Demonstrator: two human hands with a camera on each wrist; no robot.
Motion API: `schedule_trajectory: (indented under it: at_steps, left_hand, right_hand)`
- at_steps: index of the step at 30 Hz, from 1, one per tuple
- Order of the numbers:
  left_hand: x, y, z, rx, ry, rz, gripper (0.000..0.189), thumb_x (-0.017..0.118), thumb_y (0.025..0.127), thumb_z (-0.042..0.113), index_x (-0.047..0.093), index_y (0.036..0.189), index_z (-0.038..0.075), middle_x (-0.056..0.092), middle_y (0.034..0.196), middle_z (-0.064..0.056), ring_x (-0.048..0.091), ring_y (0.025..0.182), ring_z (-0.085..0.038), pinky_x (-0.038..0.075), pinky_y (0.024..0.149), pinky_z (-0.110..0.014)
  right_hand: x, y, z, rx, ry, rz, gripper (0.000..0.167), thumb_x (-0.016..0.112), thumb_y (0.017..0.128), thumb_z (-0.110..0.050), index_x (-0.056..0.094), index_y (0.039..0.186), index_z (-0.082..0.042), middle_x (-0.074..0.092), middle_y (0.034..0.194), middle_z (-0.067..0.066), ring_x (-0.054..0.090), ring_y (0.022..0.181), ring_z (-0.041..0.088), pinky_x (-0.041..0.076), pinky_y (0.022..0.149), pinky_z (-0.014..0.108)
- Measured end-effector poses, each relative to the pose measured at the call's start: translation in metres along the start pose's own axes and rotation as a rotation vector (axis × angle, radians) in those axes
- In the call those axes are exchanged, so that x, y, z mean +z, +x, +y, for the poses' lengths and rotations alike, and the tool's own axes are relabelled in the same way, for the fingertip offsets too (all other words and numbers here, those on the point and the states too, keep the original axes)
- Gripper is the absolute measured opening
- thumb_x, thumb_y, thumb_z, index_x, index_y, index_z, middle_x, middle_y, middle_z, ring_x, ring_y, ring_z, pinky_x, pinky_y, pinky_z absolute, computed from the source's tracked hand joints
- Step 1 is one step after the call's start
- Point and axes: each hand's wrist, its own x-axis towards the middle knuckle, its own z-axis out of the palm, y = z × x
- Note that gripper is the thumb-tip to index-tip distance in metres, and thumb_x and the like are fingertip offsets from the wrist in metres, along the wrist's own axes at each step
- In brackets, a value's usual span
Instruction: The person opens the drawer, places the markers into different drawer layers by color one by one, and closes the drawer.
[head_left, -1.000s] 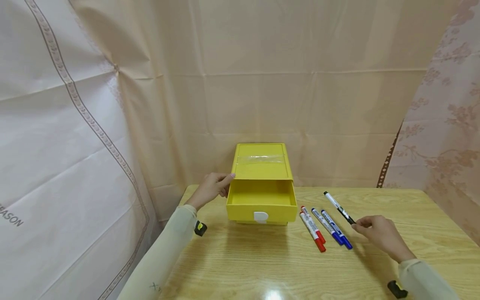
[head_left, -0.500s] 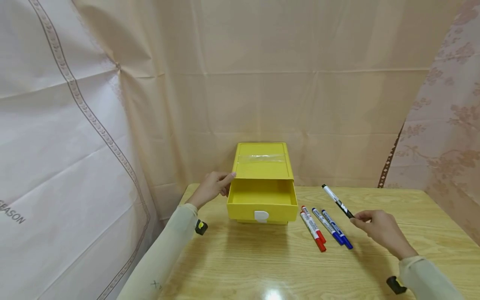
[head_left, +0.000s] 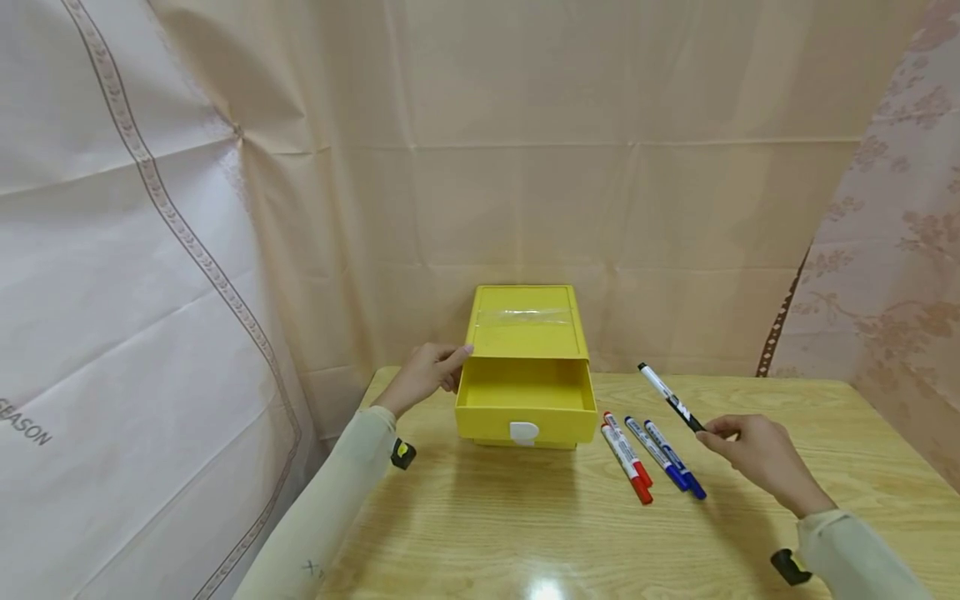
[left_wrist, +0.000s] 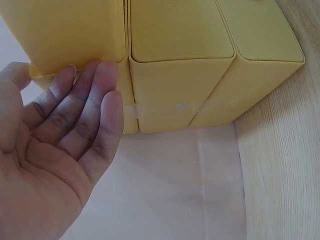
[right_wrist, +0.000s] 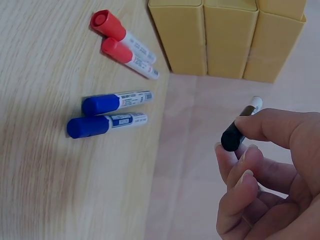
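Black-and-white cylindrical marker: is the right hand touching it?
Touching. The right wrist view shows the right hand pinching the marker, thumb pressed against its black end.

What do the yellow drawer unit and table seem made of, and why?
Yellow drawer unit: probably plastic, smooth satin finish, from its even colour and rounded corners. Table: wood or wood-look laminate, somewhat glossy, from its grain lines and bright reflection.

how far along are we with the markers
Done: the top drawer stands open. In hand: the right hand pinches a black marker; the left hand touches the yellow box. Probably remaining: red markers and blue markers, lying on the table; none shows in the drawer.
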Motion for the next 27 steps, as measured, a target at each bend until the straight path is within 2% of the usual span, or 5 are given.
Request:
schedule_trajectory:
  at_steps: [7, 14, 20, 24, 27]
  left_hand:
    - [0.000, 0.000, 0.000, 0.001, 0.002, -0.002, 0.055, 0.051, 0.106, 0.054, 0.071, 0.091, 0.004, 0.069, 0.080, -0.009, 0.068, 0.083, -0.045, 0.059, 0.069, -0.036]
    - [0.000, 0.000, 0.001, -0.009, -0.013, -0.003, 0.053, 0.052, 0.106, 0.053, 0.070, 0.089, 0.006, 0.068, 0.080, -0.010, 0.068, 0.082, -0.044, 0.059, 0.077, -0.051]
    - [0.000, 0.001, 0.001, -0.011, 0.000, 0.003, 0.052, 0.051, 0.105, 0.054, 0.072, 0.092, 0.008, 0.069, 0.080, -0.009, 0.069, 0.079, -0.039, 0.060, 0.072, -0.043]
    - [0.000, 0.001, 0.001, -0.007, 0.003, 0.004, 0.051, 0.051, 0.106, 0.054, 0.072, 0.091, 0.010, 0.069, 0.079, -0.009, 0.069, 0.076, -0.034, 0.060, 0.075, -0.048]
    - [0.000, 0.001, 0.000, -0.004, 0.007, 0.004, 0.051, 0.051, 0.106, 0.053, 0.072, 0.090, 0.009, 0.069, 0.078, -0.009, 0.069, 0.076, -0.035, 0.060, 0.073, -0.045]
  right_hand:
    - [-0.002, 0.002, -0.008, -0.021, -0.010, 0.009, 0.040, 0.067, 0.101, -0.041, 0.076, 0.111, -0.003, 0.075, 0.097, 0.007, 0.059, 0.073, 0.017, 0.046, 0.057, 0.035]
    - [-0.004, 0.003, -0.018, -0.062, -0.027, 0.041, 0.033, 0.069, 0.100, -0.036, 0.077, 0.108, -0.005, 0.074, 0.092, 0.002, 0.057, 0.069, 0.016, 0.044, 0.054, 0.033]
    - [-0.007, 0.001, -0.024, -0.066, -0.021, 0.049, 0.037, 0.068, 0.100, -0.040, 0.077, 0.108, -0.005, 0.073, 0.089, 0.000, 0.055, 0.067, 0.017, 0.042, 0.051, 0.032]
    - [-0.009, 0.001, -0.027, -0.084, -0.023, 0.060, 0.036, 0.068, 0.100, -0.038, 0.076, 0.109, -0.005, 0.074, 0.091, 0.002, 0.057, 0.068, 0.016, 0.044, 0.052, 0.032]
    - [-0.009, 0.002, -0.030, -0.098, -0.032, 0.073, 0.033, 0.069, 0.100, -0.036, 0.077, 0.109, -0.006, 0.075, 0.091, 0.002, 0.058, 0.068, 0.015, 0.045, 0.053, 0.032]
